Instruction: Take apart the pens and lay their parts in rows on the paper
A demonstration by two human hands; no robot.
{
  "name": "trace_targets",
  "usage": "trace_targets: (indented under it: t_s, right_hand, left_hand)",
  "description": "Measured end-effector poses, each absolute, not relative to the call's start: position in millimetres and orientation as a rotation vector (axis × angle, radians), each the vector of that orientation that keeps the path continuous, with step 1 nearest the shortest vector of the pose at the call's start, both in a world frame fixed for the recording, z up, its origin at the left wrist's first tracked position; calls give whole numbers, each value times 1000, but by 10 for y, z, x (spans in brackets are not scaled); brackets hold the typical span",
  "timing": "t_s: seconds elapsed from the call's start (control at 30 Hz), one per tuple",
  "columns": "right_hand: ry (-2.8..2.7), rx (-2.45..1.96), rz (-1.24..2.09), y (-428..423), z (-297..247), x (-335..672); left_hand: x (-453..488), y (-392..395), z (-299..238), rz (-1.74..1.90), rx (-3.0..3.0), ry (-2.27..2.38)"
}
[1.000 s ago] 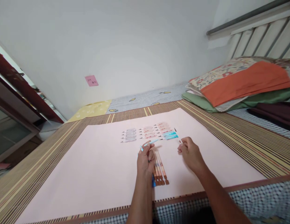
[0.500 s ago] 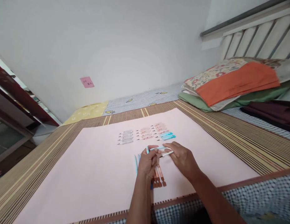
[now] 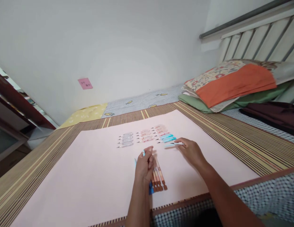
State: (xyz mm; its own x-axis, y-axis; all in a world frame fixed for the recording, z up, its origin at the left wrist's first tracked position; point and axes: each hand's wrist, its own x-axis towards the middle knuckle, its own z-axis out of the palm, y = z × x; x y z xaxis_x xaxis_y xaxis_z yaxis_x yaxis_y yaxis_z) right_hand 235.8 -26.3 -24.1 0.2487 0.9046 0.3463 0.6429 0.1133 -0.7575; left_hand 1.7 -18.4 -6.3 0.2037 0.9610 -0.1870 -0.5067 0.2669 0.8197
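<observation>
My left hand (image 3: 144,164) is closed around a light blue pen cap (image 3: 143,153) whose tip sticks out above the fingers. Under it lie several brown-ended pens (image 3: 158,178) side by side on the pink sheet (image 3: 94,176). My right hand (image 3: 190,149) pinches a blue and white pen (image 3: 173,144) and holds it low over the sheet, just below two blue pens (image 3: 168,138) at the right end of the rows. Further left lie rows of pink pens (image 3: 147,135) and clear pens (image 3: 125,140).
The pink sheet lies on a striped mat (image 3: 243,132) over a checked bed cover (image 3: 142,101). Folded bedding and pillows (image 3: 232,83) are stacked at the right by a headboard. A pink note (image 3: 85,83) sticks to the wall. A dark wooden cabinet (image 3: 11,110) stands left.
My hands came together at the pen, then parted. The right hand carried the blue and white pen up and right toward the row of blue pens; the left hand stayed, keeping the cap.
</observation>
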Motion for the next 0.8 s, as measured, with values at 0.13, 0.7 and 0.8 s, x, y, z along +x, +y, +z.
trace_targets:
  t_s: [0.13,0.7,0.8]
  right_hand:
    - [-1500,-1708,436,-44,-299,2502]
    - [-1574,-1813,281,140,-520,2501]
    - [-1618,-1820,194,145,-517,2484]
  left_hand:
    - [-22,-171,-41,1168,635,778]
    - [-21,-168,7,1201,569,786]
    - [-18,-167,14,1198,564,784]
